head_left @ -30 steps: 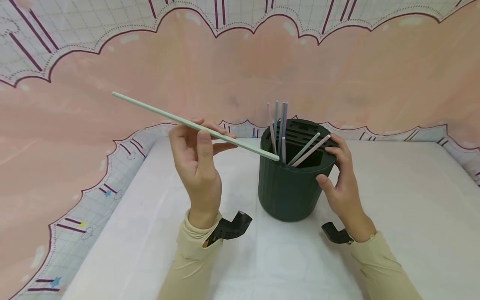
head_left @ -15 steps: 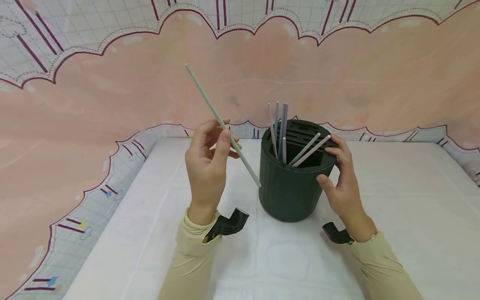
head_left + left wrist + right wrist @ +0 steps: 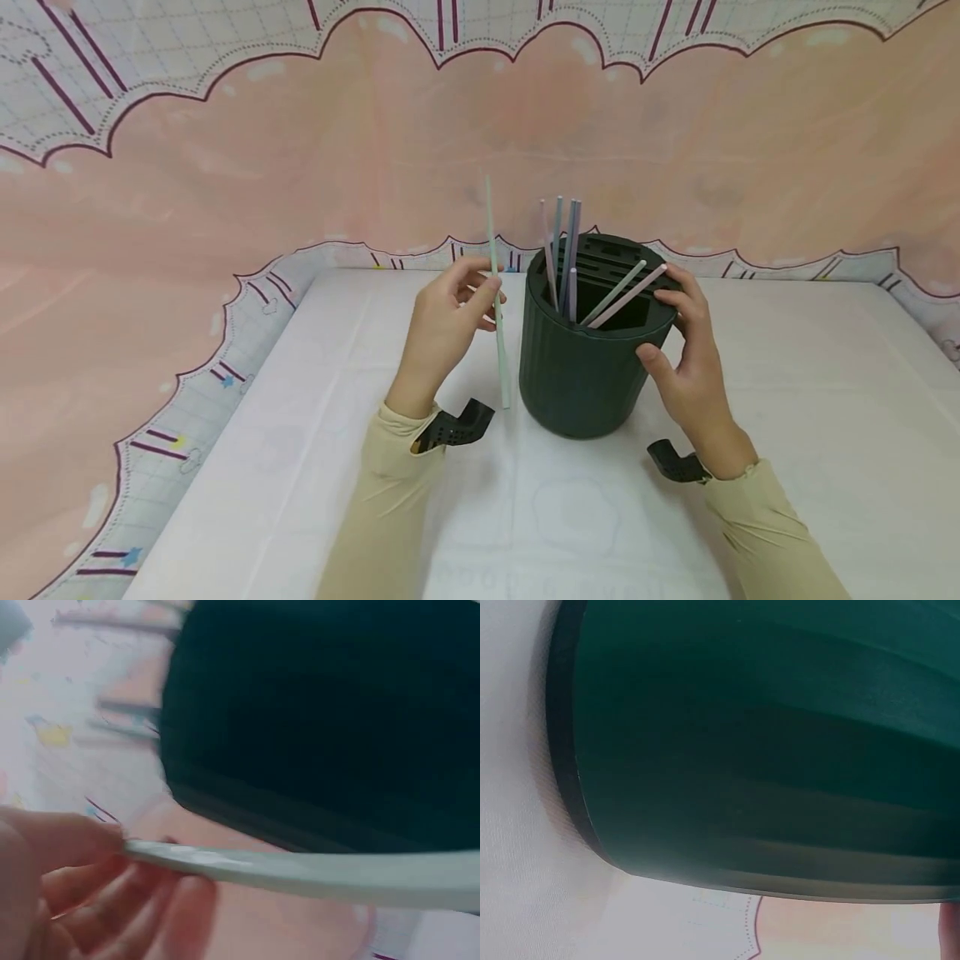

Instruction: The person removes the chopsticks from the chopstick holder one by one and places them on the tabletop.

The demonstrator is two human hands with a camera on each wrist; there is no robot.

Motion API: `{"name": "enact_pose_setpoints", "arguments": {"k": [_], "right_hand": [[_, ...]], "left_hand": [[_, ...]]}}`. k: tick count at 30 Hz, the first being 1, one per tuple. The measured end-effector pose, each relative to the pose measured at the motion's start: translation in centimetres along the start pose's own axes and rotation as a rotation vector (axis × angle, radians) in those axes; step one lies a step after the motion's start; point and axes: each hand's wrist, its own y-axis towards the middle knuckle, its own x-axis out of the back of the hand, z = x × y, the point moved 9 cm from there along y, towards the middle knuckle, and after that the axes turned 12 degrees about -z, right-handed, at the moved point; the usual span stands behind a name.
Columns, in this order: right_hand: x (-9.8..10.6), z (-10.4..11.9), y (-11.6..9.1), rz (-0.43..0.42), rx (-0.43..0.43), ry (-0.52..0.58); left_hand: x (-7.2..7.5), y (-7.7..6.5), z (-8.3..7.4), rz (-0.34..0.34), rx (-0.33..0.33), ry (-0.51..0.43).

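In the head view, my left hand (image 3: 450,317) pinches a pale green chopstick (image 3: 502,358) between thumb and fingers. The chopstick stands nearly upright, just left of a dark green utensil holder (image 3: 581,383). Close up in the left wrist view, the chopstick (image 3: 337,879) runs from the fingertips towards the right edge. My right hand (image 3: 690,375) grips the holder's right side, thumb at the front and fingers over the rim. In the right wrist view the holder's ribbed wall (image 3: 742,750) hides most of the hand.
Several pastel sticks (image 3: 572,250) stand in the holder's open front section, and two lean to the right. A slotted part (image 3: 611,250) covers the holder's back. White cloth (image 3: 300,467) lies beneath, with a peach patterned backdrop (image 3: 405,158) behind.
The chopstick has swung from a slant across the holder's front rim to nearly upright, its lower end now beside the holder. My left hand has shifted right; the right hand keeps its place.
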Motion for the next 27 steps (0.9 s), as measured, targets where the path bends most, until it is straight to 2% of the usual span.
{"name": "enact_pose_setpoints", "arguments": {"k": [4,9,14,18,22,27], "right_hand": [[0.1,-0.2,0.0,-0.004,0.002,0.0],[0.2,-0.3,0.0,-0.007,0.006,0.011],[0.2,-0.4,0.2,-0.01,0.01,0.021],[0.1,-0.5,0.2,-0.006,0.004,0.014],[0.0,-0.6,0.0,-0.001,-0.01,0.006],[0.1,-0.6,0.3,0.001,0.001,-0.002]], "left_hand": [[-1.7,0.4,3.9,0.103,0.12,0.082],[-3.3,0.1,7.4,0.233,0.234,0.193],[-4.2,-0.6,9.5,0.349,0.291,0.312],[-4.6,-1.4,11.3,0.421,0.361,0.356],[-5.0,-1.9,12.9,0.446,0.413,0.368],[-5.5,-2.1,14.2,0.463,0.395,0.443]]}}
